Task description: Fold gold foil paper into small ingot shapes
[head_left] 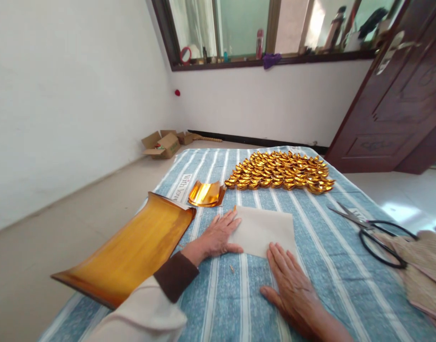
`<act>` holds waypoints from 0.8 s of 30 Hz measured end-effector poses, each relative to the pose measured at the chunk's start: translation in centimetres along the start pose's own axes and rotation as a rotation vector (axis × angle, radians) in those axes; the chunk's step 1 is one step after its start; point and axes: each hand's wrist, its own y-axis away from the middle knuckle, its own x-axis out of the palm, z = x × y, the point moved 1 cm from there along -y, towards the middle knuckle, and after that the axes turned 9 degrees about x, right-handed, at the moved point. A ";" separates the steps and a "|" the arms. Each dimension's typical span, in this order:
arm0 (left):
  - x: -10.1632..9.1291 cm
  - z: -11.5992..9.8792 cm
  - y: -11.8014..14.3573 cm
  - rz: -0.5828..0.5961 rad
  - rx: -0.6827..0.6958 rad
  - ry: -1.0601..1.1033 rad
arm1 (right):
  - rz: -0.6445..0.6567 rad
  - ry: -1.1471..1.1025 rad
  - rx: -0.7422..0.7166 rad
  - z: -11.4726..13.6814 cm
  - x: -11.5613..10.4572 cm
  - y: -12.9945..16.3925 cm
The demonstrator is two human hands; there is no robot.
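A pale sheet of paper [264, 230] lies flat on the striped blue cloth, a bit of gold showing at its far left corner. My left hand [220, 232] rests on the sheet's left edge, fingers stretched out. On its near right edge lie the fingertips of my right hand [291, 285], flat with the thumb apart. To the left, a large stack of gold foil paper [136, 247] curls up at its ends. Beyond my left hand sits a smaller stack of curved gold sheets [205, 194]. Many folded gold paper ingots [278, 172] stand in rows at the far side.
Black-handled scissors [373, 228] lie open at the right, beside a beige cloth [417, 266]. The striped cloth [321, 251] covers the table. Cardboard boxes [163, 145] stand on the floor by the wall. A dark red door [392, 99] is at the far right.
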 end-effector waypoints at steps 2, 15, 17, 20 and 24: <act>-0.4 0.5 0.4 -0.004 -0.023 0.001 | 0.011 -0.012 0.000 0.0 -0.2 0.0; -2.8 2.2 2.0 0.068 -0.254 0.023 | 0.005 -0.034 -0.001 0.3 -0.6 -0.3; -3.7 1.5 2.6 0.032 -0.266 -0.017 | 0.016 -0.041 0.003 0.4 -0.8 -0.4; -5.0 -0.5 2.6 -0.097 -0.226 -0.112 | 0.024 -0.059 0.020 0.6 -1.1 -0.6; -4.4 -3.9 0.1 -0.236 0.028 -0.145 | 0.067 -0.084 0.038 0.8 -1.6 -0.9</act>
